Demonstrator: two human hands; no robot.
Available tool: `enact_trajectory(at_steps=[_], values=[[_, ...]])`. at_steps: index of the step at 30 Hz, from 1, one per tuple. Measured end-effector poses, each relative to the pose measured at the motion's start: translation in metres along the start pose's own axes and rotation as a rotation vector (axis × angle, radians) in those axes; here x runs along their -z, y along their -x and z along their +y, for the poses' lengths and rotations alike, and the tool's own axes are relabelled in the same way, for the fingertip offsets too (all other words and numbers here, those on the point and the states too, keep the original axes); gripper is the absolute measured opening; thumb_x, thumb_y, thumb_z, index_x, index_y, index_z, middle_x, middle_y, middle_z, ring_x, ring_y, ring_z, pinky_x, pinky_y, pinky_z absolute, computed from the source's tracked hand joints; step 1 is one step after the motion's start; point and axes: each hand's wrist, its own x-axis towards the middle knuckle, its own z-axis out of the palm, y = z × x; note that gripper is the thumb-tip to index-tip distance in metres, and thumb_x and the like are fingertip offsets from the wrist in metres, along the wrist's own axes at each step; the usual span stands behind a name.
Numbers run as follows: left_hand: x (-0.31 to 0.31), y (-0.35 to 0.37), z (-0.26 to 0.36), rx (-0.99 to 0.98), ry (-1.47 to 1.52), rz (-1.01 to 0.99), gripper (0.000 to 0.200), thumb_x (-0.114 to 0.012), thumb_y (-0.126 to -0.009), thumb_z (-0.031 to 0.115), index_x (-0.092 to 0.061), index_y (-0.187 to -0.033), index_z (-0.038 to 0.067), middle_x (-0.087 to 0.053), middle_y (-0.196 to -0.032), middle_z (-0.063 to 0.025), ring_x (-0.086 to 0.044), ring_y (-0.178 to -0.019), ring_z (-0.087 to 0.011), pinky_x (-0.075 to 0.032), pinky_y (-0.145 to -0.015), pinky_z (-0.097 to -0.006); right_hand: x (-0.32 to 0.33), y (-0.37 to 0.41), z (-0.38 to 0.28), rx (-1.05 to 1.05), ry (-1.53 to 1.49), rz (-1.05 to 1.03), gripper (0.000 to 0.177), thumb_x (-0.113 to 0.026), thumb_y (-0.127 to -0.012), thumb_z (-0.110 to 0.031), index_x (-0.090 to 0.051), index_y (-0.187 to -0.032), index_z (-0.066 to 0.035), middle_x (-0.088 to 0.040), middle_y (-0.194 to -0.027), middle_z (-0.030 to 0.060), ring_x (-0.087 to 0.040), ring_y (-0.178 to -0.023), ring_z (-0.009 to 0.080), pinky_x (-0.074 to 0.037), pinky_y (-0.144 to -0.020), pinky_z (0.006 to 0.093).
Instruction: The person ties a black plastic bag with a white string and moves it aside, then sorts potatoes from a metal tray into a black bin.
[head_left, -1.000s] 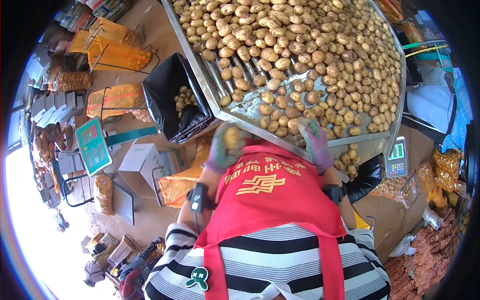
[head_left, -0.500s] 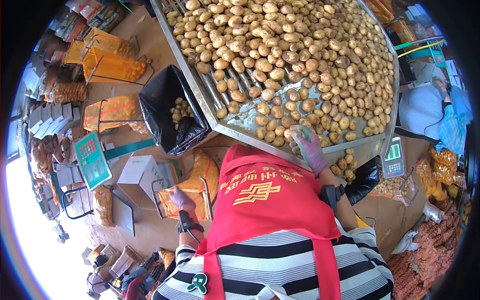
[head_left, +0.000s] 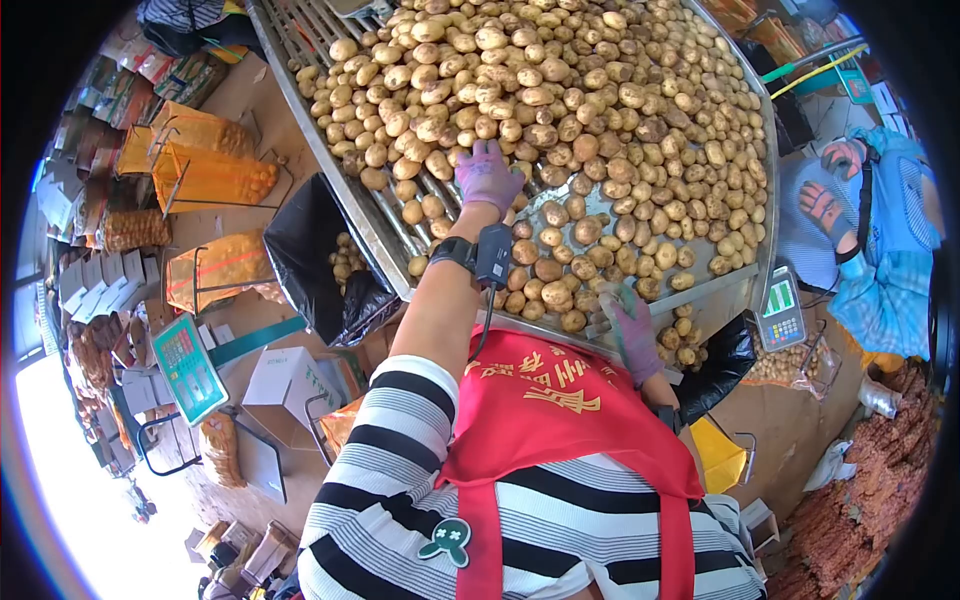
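Note:
My left hand (head_left: 488,178), in a purple glove, reaches forward over the sorting table (head_left: 375,235). Its spread fingers rest against the near side of the heap of potatoes (head_left: 560,90), above the metal bars. At the table's front edge is my right hand (head_left: 634,335), also gloved, with greenish fingertips. Its fingers are extended and apart, beside loose potatoes (head_left: 560,292) on the flat metal plate. Below that hand, more potatoes (head_left: 682,340) show at a black-lined container (head_left: 725,370).
Left of the table stands a black-lined bin (head_left: 310,262) holding some potatoes. Farther left are a green scale (head_left: 190,368), a white carton (head_left: 285,395) and orange mesh sacks (head_left: 212,178). At right are another scale (head_left: 782,312) and a person in blue (head_left: 885,235) with gloved hands.
My left hand has swung up from beside the apron onto the potatoes. My right hand has shifted slightly down and right in view. The person at right now shows both hands.

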Motion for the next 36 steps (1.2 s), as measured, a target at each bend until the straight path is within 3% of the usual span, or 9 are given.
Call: enact_trajectory(at_steps=[10,12,15,19,24,27,29,33,36], values=[[-0.017,0.062,-0.027,-0.215,0.041,-0.146,0.055,-0.053,-0.091,0.049,-0.059,-0.119,0.003,-0.059,-0.118,-0.0181,-0.058,-0.11,-0.0308,-0.046,-0.096,-0.0415,-0.002,-0.051,0.016,-0.103,-0.086,-0.031,0.044,-0.062,-0.091,-0.019,-0.049,-0.13,-0.002,-0.061,-0.11,0.0112,-0.061,-0.097,0.018,-0.05,-0.085,0.0304],[0.014,0.079,-0.003,0.285,0.803,-0.605,0.05,-0.056,-0.089,0.05,-0.063,-0.108,0.004,-0.059,-0.112,-0.0215,-0.058,-0.106,-0.0304,-0.046,-0.094,-0.0405,-0.011,-0.059,0.012,0.07,-0.043,-0.008,0.044,-0.061,-0.092,-0.022,-0.049,-0.129,-0.001,-0.061,-0.11,0.0121,-0.061,-0.099,0.0192,-0.05,-0.087,0.0317],[-0.007,0.098,0.021,-0.396,0.753,-0.178,0.045,-0.056,-0.09,0.043,-0.062,-0.109,0.002,-0.058,-0.109,-0.0263,-0.059,-0.101,-0.0354,-0.046,-0.092,-0.0464,-0.032,-0.062,-0.025,-0.261,-0.678,-0.06,0.044,-0.059,-0.094,-0.028,-0.05,-0.126,0.001,-0.062,-0.108,0.0115,-0.063,-0.095,0.0192,-0.054,-0.08,0.0335],[0.016,0.025,0.046,-0.353,0.311,0.202,0.048,-0.063,-0.085,0.031,-0.052,-0.128,0.012,-0.05,-0.125,-0.0203,-0.05,-0.112,-0.038,-0.044,-0.095,-0.0478,-0.01,-0.071,-0.002,-0.311,-1.024,-0.202,0.031,-0.057,-0.094,-0.032,-0.059,-0.109,-0.004,-0.063,-0.101,0.0101,-0.065,-0.092,0.0213,-0.056,-0.075,0.0351],[0.01,-0.026,0.055,-0.268,-0.111,-0.031,0.061,-0.071,-0.079,0.024,-0.047,-0.134,0.024,-0.049,-0.128,-0.0196,-0.053,-0.114,-0.0371,-0.049,-0.093,-0.0457,0.009,-0.063,0.0,-0.196,-0.917,-0.077,0.026,-0.053,-0.096,-0.033,-0.056,-0.107,-0.01,-0.062,-0.101,0.0063,-0.065,-0.086,0.0165,-0.056,-0.072,0.0331],[0.002,-0.027,0.045,-0.347,0.172,-0.078,0.052,-0.066,-0.083,0.022,-0.049,-0.131,0.015,-0.054,-0.119,-0.0146,-0.058,-0.107,-0.0294,-0.051,-0.087,-0.0411,0.014,-0.058,0.007,-0.232,-0.927,-0.023,0.024,-0.05,-0.097,-0.032,-0.056,-0.101,-0.009,-0.062,-0.102,0.0059,-0.065,-0.086,0.0167,-0.056,-0.073,0.0326],[-0.011,-0.01,0.037,-0.052,1.469,-0.776,0.043,-0.057,-0.091,0.025,-0.048,-0.13,0.007,-0.059,-0.113,-0.0096,-0.061,-0.102,-0.0213,-0.052,-0.085,-0.0364,0.016,-0.058,0.016,-0.146,-0.852,-0.11,0.028,-0.051,-0.097,-0.032,-0.057,-0.108,-0.006,-0.061,-0.102,0.0059,-0.064,-0.087,0.0159,-0.056,-0.074,0.0322],[-0.008,0.057,0.045,-0.029,1.824,-0.882,0.045,-0.048,-0.098,0.032,-0.044,-0.133,0.005,-0.059,-0.114,-0.0068,-0.059,-0.102,-0.0155,-0.051,-0.085,-0.0304,-0.003,-0.038,-0.032,0.366,-0.068,-0.011,0.04,-0.052,-0.097,-0.03,-0.052,-0.126,-0.002,-0.062,-0.104,0.0065,-0.063,-0.092,0.0151,-0.056,-0.076,0.0325],[-0.021,0.09,0.034,0.017,1.869,-0.892,0.048,-0.054,-0.097,0.031,-0.044,-0.135,0.005,-0.057,-0.117,-0.0063,-0.056,-0.108,-0.0153,-0.049,-0.089,-0.0316,-0.014,-0.044,-0.045,-0.06,-0.577,-0.034,0.049,-0.057,-0.094,-0.028,-0.049,-0.133,-0.001,-0.061,-0.11,0.0059,-0.06,-0.1,0.0139,-0.053,-0.082,0.0278]])
